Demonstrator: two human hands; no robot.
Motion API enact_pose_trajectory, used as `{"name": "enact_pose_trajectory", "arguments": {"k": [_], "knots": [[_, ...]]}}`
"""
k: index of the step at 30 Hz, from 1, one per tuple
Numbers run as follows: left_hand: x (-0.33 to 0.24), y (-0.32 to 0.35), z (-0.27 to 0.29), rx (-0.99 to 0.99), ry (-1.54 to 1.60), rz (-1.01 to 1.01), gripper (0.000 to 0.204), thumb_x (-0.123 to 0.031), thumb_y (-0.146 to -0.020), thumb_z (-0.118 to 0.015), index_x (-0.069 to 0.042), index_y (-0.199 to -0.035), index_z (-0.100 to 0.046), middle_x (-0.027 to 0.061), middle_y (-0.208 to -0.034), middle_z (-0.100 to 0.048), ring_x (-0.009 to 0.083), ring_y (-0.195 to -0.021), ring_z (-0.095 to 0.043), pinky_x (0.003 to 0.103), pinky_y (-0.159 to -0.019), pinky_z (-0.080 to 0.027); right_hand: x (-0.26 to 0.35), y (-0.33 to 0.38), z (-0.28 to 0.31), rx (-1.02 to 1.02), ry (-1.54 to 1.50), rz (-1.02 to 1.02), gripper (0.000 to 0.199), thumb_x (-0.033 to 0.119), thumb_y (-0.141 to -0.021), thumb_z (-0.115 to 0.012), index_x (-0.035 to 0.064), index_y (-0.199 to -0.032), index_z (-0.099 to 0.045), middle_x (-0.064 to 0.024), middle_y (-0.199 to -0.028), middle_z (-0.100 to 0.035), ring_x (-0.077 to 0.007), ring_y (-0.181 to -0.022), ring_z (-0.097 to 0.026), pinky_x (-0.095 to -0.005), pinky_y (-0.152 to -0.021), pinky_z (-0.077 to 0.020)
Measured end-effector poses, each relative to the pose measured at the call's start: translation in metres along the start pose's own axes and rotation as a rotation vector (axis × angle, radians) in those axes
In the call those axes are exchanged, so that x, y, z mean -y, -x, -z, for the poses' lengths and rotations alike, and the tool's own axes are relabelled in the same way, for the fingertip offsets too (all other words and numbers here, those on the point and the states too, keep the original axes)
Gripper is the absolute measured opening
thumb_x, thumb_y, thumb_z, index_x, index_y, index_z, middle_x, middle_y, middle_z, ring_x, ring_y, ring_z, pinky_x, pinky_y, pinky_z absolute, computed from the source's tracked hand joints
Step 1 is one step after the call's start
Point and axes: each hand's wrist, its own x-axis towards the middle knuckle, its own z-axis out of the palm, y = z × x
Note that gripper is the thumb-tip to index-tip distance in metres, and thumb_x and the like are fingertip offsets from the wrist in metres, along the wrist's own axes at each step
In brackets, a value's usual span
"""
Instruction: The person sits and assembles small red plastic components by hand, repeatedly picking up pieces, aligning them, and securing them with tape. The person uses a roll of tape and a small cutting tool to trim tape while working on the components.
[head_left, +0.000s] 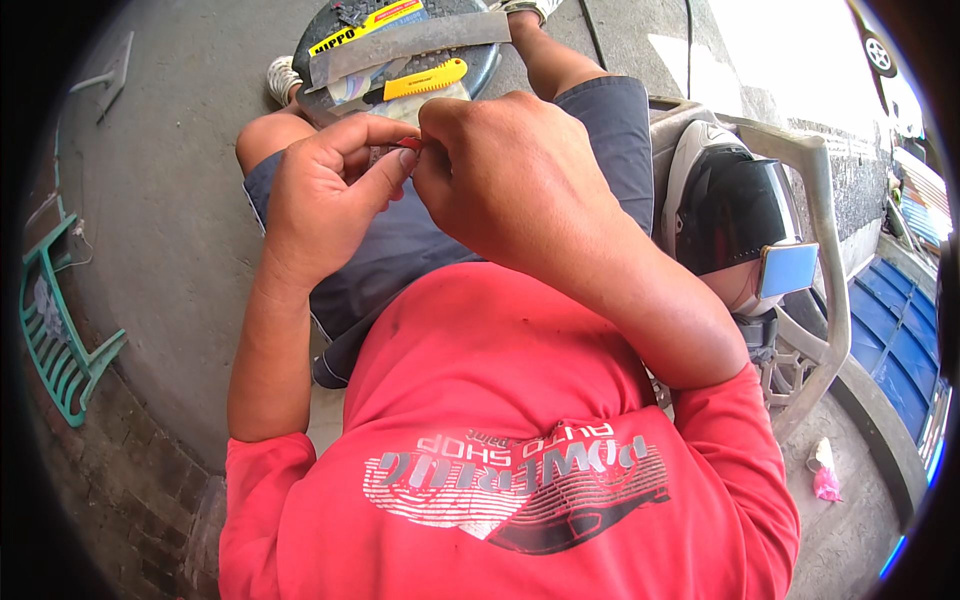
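Observation:
Close together above my lap, my left hand [335, 185] and my right hand [510, 170] meet at a tiny red piece [408, 144]. The left thumb and forefinger pinch it from one side. The right fingers are curled at its other end, and their tips are mostly hidden behind the hand. Just beyond my hands stands a round dark stool [480, 72]. On it lie a yellow-handled cutter [427, 78], a long grey flat strip [420, 45] and a yellow printed packet [368, 26].
To my right, a black-and-white helmet [735, 205] with a blue rectangular patch rests inside a pale plastic chair [828, 200]. A green plastic chair [65, 320] stands at far left. Dark cables [689, 50] run across the concrete floor, and a pink-and-white plastic scrap [825, 472] lies at right.

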Motion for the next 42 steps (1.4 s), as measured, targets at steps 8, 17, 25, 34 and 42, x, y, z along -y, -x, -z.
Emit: {"name": "enact_pose_trajectory", "arguments": {"k": [8,17,25,34,42], "knots": [[0.002,0.002,0.002,0.009,0.013,0.001,0.018,-0.011,-0.111,-0.076,-0.003,-0.126,-0.081,-0.0023,-0.085,-0.079,0.0021,-0.075,-0.067,0.021,-0.068,-0.054,-0.002,0.002,-0.004,-0.044,-0.034,0.034,0.016,0.018,-0.093,-0.074,0.0033,-0.090,-0.080,-0.0227,-0.076,-0.075,-0.0437,-0.078,-0.079,-0.0533,-0.072,-0.0631],[0.011,0.002,0.023,-0.103,-0.031,0.054,0.019,-0.011,-0.110,-0.074,-0.002,-0.126,-0.080,-0.0006,-0.087,-0.077,0.0040,-0.076,-0.069,0.023,-0.068,-0.056,-0.037,0.017,0.025,0.248,-0.388,-0.211,0.023,0.018,-0.095,-0.075,-0.0018,-0.103,-0.082,-0.0176,-0.082,-0.077,-0.0299,-0.078,-0.075,-0.0437,-0.075,-0.0592],[-0.012,0.008,0.002,-0.014,-0.019,0.044,0.020,-0.006,-0.110,-0.074,0.001,-0.128,-0.079,-0.0003,-0.091,-0.079,0.0037,-0.080,-0.069,0.023,-0.072,-0.057,-0.022,0.010,0.007,0.153,-0.465,-0.110,0.020,0.017,-0.097,-0.075,-0.0019,-0.101,-0.079,-0.0107,-0.076,-0.072,-0.0203,-0.071,-0.066,-0.0377,-0.068,-0.0545],[-0.016,0.014,0.005,0.058,0.078,0.004,0.026,0.000,-0.109,-0.073,0.007,-0.134,-0.074,0.0056,-0.106,-0.080,0.0063,-0.090,-0.071,0.023,-0.078,-0.058,-0.011,0.000,0.008,0.125,-0.407,-0.111,0.019,0.019,-0.091,-0.074,0.0005,-0.091,-0.078,-0.0220,-0.082,-0.078,-0.0447,-0.082,-0.079,-0.0526,-0.078,-0.0632],[-0.018,0.014,0.006,0.071,0.099,0.007,0.024,0.000,-0.110,-0.072,0.008,-0.132,-0.072,0.0063,-0.112,-0.079,0.0089,-0.098,-0.072,0.024,-0.083,-0.059,-0.010,0.001,0.004,0.075,-0.381,-0.085,0.018,0.019,-0.091,-0.072,0.0015,-0.088,-0.077,-0.0226,-0.080,-0.077,-0.0460,-0.081,-0.077,-0.0550,-0.078,-0.0624]]}}
